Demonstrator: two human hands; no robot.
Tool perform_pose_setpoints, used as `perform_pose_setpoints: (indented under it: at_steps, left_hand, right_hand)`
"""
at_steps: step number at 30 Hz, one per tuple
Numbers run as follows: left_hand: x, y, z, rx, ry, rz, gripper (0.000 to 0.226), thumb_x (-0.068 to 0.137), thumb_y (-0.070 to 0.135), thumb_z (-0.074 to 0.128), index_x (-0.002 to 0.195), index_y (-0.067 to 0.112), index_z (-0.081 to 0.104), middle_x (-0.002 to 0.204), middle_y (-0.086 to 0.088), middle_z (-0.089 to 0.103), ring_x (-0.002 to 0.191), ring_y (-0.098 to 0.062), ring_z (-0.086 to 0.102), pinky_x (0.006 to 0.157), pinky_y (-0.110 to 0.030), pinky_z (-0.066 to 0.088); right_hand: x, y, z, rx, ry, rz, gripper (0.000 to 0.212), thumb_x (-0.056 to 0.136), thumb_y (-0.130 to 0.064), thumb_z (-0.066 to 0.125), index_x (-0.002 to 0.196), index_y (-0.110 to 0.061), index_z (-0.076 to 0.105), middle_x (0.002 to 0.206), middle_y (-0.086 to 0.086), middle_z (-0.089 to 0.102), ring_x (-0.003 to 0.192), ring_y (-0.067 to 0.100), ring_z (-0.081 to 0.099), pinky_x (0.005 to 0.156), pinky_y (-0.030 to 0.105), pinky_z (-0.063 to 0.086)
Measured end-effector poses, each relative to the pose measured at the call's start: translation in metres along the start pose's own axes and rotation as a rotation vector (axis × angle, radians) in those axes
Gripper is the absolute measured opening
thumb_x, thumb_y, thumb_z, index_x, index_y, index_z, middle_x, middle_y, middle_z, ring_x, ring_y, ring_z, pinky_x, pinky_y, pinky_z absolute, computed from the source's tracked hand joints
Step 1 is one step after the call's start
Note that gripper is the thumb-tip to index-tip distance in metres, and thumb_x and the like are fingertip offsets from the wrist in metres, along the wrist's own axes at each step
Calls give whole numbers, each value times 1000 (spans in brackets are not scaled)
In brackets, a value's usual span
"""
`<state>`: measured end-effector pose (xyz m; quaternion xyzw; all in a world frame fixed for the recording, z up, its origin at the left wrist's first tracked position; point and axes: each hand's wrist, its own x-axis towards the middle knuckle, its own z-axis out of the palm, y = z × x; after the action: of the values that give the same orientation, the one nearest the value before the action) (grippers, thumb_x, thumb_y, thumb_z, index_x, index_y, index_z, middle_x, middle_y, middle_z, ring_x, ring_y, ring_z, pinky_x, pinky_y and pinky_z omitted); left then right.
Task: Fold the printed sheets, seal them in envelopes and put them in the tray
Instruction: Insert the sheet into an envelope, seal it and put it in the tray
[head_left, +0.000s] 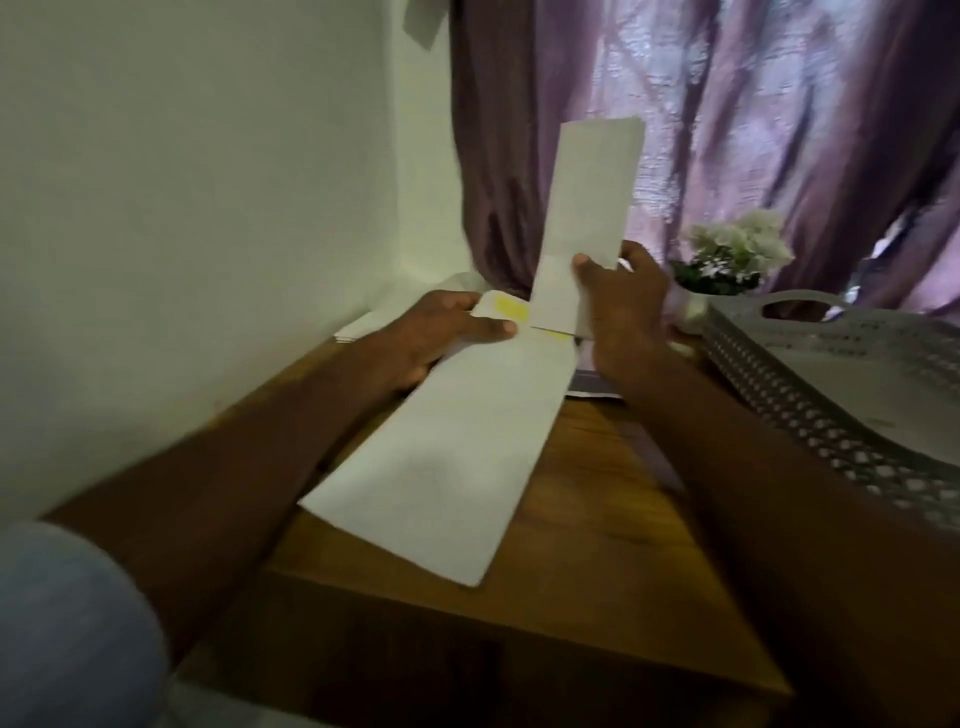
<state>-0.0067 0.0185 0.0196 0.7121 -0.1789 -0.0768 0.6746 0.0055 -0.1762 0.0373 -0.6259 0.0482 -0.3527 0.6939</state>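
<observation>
The left hand (441, 332) pinched the envelope (441, 457) at its open mouth, thumb on top beside the yellow strip (511, 310), apparently to keep the mouth spread. The right hand (618, 306) pinched the folded sheet (587, 208) low down, holding it nearly upright, lower end at the envelope's mouth, seemingly ready to slide in. The envelope's long axis ran from that mouth back toward the person, above the wooden table (597, 519); the tray (831, 374) sat right of the envelope.
</observation>
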Motion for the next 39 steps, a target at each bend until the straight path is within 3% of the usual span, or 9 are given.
perform_pose_setpoints:
  at_steps: [6, 9, 11, 15, 18, 23, 29, 34, 39]
  left_hand:
    - [8, -5, -2, 3, 36, 7, 48, 80, 7, 86, 125, -1, 70, 120, -16, 75, 116, -30, 71, 112, -45, 49]
    - [13, -9, -3, 35, 44, 2, 61, 67, 23, 92, 122, 6, 74, 115, -9, 78, 113, -27, 73, 111, -44, 50]
    - [17, -11, -4, 44, 41, 6, 63, 64, 27, 93, 121, 8, 75, 113, -7, 79, 111, -27, 73, 109, -44, 51]
    - [23, -14, -5, 23, 15, 5, 51, 80, 18, 88, 127, 7, 71, 117, -10, 77, 112, -28, 73, 108, -45, 52]
    - [23, -15, -6, -3, 0, 0, 51, 82, 16, 87, 129, 7, 70, 117, -10, 77, 110, -29, 74, 106, -45, 54]
    - [26, -18, -4, -22, -26, 45, 49, 80, 10, 87, 126, 8, 71, 116, -7, 78, 111, -26, 74, 97, -33, 57]
    - [32, -19, -5, 70, 52, 58, 66, 72, 25, 94, 132, 17, 67, 125, -4, 74, 118, -25, 68, 109, -41, 51]
    - [29, -18, -4, 90, 57, 74, 65, 74, 23, 93, 134, 17, 66, 128, -5, 72, 121, -25, 66, 111, -44, 50]
    - [22, -10, 2, 142, 78, 82, 62, 80, 27, 89, 136, 16, 64, 131, -6, 71, 122, -25, 64, 113, -44, 48]
  right_hand:
    - [-9, -8, 0, 24, -13, -13, 30, 85, -8, 76, 114, -9, 69, 98, 1, 76, 74, 8, 70, 80, 37, 63]
    - [-12, -10, -2, 30, -17, -12, 29, 87, -7, 75, 115, -8, 68, 90, -7, 73, 67, 1, 68, 74, 29, 62]
    - [-13, -11, -3, 23, -28, -10, 30, 88, -9, 76, 116, -11, 68, 90, -10, 73, 73, 4, 69, 79, 33, 63]
    - [-13, -14, -5, 9, -33, -2, 28, 88, -13, 78, 114, -14, 68, 94, -10, 73, 84, 10, 71, 81, 34, 63]
    - [-12, -14, -6, 34, -34, 3, 27, 88, -10, 77, 113, -11, 68, 92, -8, 74, 79, 9, 71, 75, 31, 63]
    - [-10, -13, -7, 63, -25, 18, 32, 86, -5, 78, 117, -5, 70, 92, 0, 76, 73, 11, 72, 70, 30, 63]
    - [-11, -10, -6, 38, -35, 59, 31, 86, -11, 80, 116, -9, 71, 96, -2, 76, 73, 6, 70, 59, 21, 57]
    - [-7, -8, -7, -24, -10, -4, 28, 85, -11, 79, 112, -9, 72, 99, 0, 77, 81, 11, 71, 72, 26, 61]
    - [-3, -13, -11, -35, -9, -46, 27, 87, -11, 77, 113, -8, 71, 100, -3, 76, 85, 10, 71, 73, 23, 61]
